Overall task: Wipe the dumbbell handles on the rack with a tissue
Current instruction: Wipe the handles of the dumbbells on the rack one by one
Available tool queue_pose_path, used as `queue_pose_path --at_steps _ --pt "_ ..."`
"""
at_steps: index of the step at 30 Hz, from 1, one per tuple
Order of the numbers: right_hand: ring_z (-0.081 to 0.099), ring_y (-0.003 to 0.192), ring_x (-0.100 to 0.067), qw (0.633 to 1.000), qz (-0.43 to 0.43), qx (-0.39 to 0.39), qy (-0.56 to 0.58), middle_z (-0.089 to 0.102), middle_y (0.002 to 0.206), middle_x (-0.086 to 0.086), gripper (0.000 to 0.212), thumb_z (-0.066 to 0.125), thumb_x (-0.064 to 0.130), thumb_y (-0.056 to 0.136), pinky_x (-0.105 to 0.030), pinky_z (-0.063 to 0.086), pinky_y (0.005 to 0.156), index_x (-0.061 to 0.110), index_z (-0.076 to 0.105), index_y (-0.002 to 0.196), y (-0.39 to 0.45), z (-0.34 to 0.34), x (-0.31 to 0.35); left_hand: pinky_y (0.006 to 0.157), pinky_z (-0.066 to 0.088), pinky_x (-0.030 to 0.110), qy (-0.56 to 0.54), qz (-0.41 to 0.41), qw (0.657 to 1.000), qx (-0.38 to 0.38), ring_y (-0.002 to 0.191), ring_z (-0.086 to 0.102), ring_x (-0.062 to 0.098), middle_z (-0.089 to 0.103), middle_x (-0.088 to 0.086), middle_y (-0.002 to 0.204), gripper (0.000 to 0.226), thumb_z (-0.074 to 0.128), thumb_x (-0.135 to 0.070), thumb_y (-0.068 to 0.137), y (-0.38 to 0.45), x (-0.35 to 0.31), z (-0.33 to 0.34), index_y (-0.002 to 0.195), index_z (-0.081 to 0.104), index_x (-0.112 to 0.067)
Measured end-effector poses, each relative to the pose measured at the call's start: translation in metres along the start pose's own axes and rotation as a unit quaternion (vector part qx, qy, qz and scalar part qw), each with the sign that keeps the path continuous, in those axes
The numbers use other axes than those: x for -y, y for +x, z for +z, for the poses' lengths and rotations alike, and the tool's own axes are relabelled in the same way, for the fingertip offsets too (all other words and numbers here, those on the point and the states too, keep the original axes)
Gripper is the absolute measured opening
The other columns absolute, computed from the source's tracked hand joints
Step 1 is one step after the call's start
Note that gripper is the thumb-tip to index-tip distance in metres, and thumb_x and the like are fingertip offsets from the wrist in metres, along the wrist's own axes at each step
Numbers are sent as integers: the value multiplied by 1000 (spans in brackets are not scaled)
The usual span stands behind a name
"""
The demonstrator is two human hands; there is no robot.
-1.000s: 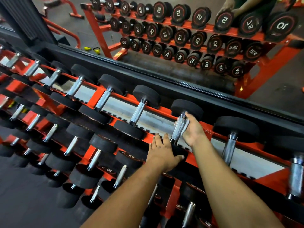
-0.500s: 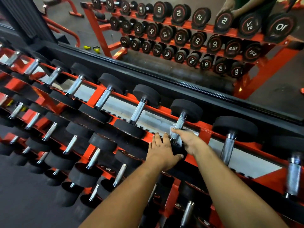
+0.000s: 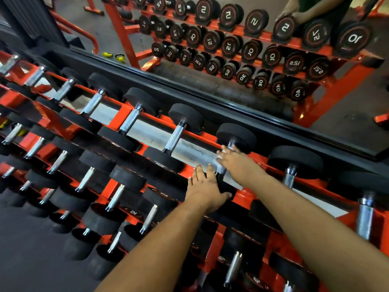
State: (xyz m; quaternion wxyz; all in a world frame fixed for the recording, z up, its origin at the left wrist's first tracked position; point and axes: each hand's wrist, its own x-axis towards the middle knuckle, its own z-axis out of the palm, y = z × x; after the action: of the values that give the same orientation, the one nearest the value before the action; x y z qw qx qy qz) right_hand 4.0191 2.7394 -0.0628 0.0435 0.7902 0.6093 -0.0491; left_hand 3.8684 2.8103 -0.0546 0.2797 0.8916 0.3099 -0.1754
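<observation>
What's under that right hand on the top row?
The right hand covers a dumbbell handle, chrome showing at both ends. White bits of tissue peek out by the fingers; the rest of it is hidden.

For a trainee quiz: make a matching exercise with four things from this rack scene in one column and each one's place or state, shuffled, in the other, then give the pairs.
Things:
1. left hand
2. right hand
3. tissue
4. kettlebells

Places or states:
A. yellow, on the floor in the mirror
B. flat on a black dumbbell head
C. white, under fingers against the handle
D. wrapped over a top-row handle

Pairs: 1-B, 2-D, 3-C, 4-A
</observation>
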Motion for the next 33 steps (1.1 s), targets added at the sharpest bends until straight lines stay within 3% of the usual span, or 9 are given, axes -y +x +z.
queue_pose_path --at_steps 4,7,10,15,21,25,27,30,33 --pt "19 153 -19 972 -201 79 -90 24 163 0 63 33 22 95 -43 7 124 16 29 157 -17 7 -21 127 1 50 3 1 1000 -1 156 -14 35 -17 23 167 114 58 -67 89 2 2 3 161 -13 -15" --pt "32 149 -27 969 -125 15 -213 39 158 -11 61 49 16 93 -53 18 122 12 37 153 -7 9 -31 127 0 50 3 4 1000 3 155 -16 34 -20 22 166 112 58 -67 91 1 1 3 161 -13 -17" --pt "32 147 -30 978 -39 24 -205 47 149 -12 48 48 19 98 -52 14 124 14 45 145 11 9 -4 127 1 50 2 3 1000 0 156 -15 34 -19 22 166 112 58 -66 91 0 1 1 161 -13 -17" --pt "44 139 -23 957 -250 44 -140 56 142 -4 48 49 13 94 -47 21 124 17 54 141 -2 7 -17 127 1 50 -6 5 1000 -3 156 -13 34 -17 21 167 113 60 -67 89 3 4 4 161 -11 -17" --pt "26 151 -26 990 -36 -43 -131 37 159 -10 63 42 4 91 -42 16 122 14 38 153 -1 11 -19 127 1 50 -5 6 1000 -4 156 -13 34 -17 21 167 112 59 -67 90 2 3 2 161 -11 -17" --pt "13 152 -13 991 -134 16 -13 18 161 7 60 45 10 101 -27 2 120 20 27 158 -24 15 -7 127 1 49 0 7 1000 -2 156 -13 34 -17 21 167 112 60 -66 90 3 3 2 161 -11 -18" --pt "18 151 -12 987 -157 9 -21 19 161 5 66 48 4 96 -29 8 122 19 28 157 -27 13 -20 127 1 49 0 6 1000 -1 156 -12 34 -16 21 167 112 59 -67 89 3 2 3 161 -12 -18" --pt "25 151 -22 999 7 -37 -23 28 163 -6 80 51 -14 83 -44 30 121 12 31 156 -13 20 -32 127 2 49 3 2 1000 0 156 -11 34 -16 21 167 113 58 -69 89 3 1 2 161 -12 -17" --pt "2 155 -19 994 84 -21 67 6 168 -3 78 35 -14 89 -36 17 125 12 14 160 -8 18 -3 127 2 49 -1 -1 1000 1 157 -9 34 -15 20 168 114 59 -70 88 2 2 1 161 -11 -17"
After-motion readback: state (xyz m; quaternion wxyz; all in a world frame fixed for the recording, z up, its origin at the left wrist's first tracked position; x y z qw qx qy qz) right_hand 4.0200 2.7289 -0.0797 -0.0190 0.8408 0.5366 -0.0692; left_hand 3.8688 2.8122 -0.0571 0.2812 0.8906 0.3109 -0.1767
